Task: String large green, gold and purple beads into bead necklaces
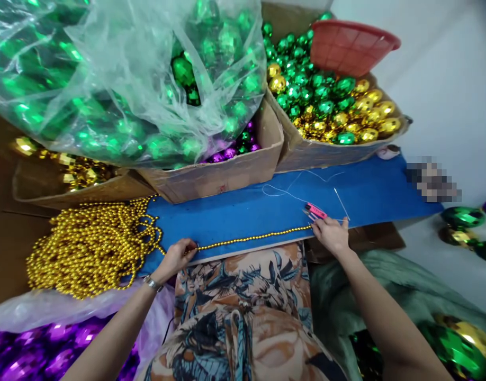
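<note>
A string of small gold beads [251, 239] runs nearly straight along the near edge of the blue table top [227, 214]. My left hand [178, 259] is closed in a pinch on its left part, and a watch sits on that wrist. At the right end, my right hand [332, 235] has its fingers closed on the beads. Just beyond those fingers lies a small pink and black tool [316, 211] with pale tips; its exact kind is unclear. A thin white needle-like rod [341, 203] and loose white thread [285, 191] lie near it.
A heap of gold bead strings [88, 248] is on the left. Cardboard boxes [211, 177] of shiny baubles line the back, with a plastic bag of green baubles [127, 79] and a red basket [352, 47] on top. Purple baubles [48, 349] fill a bag below left.
</note>
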`<state>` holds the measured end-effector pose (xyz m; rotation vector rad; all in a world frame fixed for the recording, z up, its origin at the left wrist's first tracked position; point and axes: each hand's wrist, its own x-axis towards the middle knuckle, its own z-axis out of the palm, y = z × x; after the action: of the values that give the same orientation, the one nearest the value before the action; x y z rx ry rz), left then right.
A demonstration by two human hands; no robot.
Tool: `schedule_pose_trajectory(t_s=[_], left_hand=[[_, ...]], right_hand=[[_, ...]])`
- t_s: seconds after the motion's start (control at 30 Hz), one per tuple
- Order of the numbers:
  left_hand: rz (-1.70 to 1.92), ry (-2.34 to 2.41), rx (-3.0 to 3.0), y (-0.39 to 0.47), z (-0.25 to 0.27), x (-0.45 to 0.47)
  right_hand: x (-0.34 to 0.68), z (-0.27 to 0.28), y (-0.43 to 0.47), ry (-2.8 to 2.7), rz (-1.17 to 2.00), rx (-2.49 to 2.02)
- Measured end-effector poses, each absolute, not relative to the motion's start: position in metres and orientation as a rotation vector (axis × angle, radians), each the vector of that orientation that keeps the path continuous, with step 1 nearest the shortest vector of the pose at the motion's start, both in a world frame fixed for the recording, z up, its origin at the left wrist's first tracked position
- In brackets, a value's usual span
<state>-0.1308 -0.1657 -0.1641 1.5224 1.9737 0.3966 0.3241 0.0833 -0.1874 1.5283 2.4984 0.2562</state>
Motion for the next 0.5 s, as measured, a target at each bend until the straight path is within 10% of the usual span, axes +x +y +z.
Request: schedule_pose_trajectory(t_s=[0.5], left_hand=[[0.376,1.989,1.546,-0.1644,-0.1650,-0.1317]], right_hand=[[0.3219,-0.1846,0.0831,2.472,0.180,1.542]])
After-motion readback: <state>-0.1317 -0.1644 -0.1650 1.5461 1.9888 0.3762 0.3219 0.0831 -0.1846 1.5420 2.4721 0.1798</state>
